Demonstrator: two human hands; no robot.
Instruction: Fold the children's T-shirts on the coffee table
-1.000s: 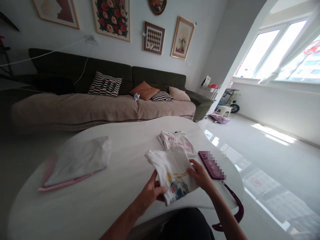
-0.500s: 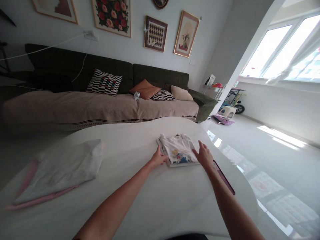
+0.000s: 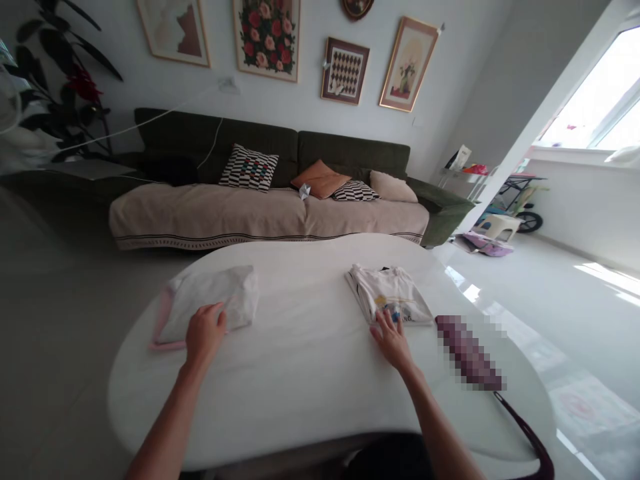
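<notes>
A folded white T-shirt (image 3: 385, 290) with printed lettering and a coloured picture lies on the white table (image 3: 300, 387). My right hand (image 3: 393, 341) rests at its front edge, fingers spread over part of the lettering and gripping nothing. Toward the left lies a folded piece of cloth (image 3: 213, 297), pale grey-white with pink edges; its kind is unclear. My left hand (image 3: 204, 330) is over its near edge, thumb apart from the fingers. Whether those fingertips touch the cloth I cannot tell.
Right of the T-shirt lies a blurred-out dark reddish flat object (image 3: 467, 353) with a dark strap (image 3: 525, 427) running off the table's front edge. Behind the table stands a green sofa (image 3: 350, 150) with cushions and a beige cover. A plant (image 3: 60, 80) is at the far left.
My left hand has left the T-shirt's left side and moved to the grey-white cloth. The right hand has shifted from the T-shirt's right side onto its front edge. The view has turned left.
</notes>
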